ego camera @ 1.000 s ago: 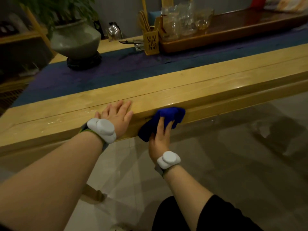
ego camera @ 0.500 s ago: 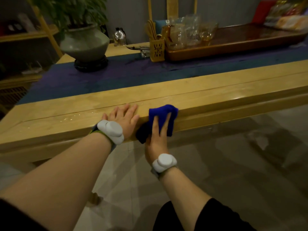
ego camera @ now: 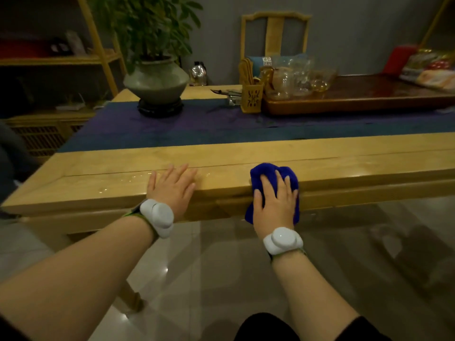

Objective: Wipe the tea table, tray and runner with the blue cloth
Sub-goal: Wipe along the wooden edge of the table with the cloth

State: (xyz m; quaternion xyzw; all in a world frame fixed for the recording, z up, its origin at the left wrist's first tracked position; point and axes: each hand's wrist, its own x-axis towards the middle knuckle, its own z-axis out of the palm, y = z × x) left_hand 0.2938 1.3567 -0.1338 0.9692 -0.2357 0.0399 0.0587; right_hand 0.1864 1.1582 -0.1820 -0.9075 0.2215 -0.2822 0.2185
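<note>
Cloth: the blue cloth lay draped over the near edge of the counter, part on the top, part hanging down the front face.
Right hand: the right hand pressed flat on the cloth, fingers spread and fairly straight, pushing rather than pinching.
Left hand: the left hand rested flat on the bare counter top, well left of the cloth, fingers apart and holding nothing.
Key relation: the cloth sat directly under the right fingers, and the counter's long axis ran left to right, so the edge could be followed sideways; the right hand was plainly the nearer one.
Runner: the dark runner lay beyond both hands, along the counter's length.
Tray: the wooden tray stood far right on the runner and held a cluster of glass vessels at its left end.
Holder: a small wooden holder with utensils stood just left of the tray.
Pot: a potted plant stood on the runner's left part.
Judgement: the edge seemed the step in hand; runner and tray probably remained.
</note>
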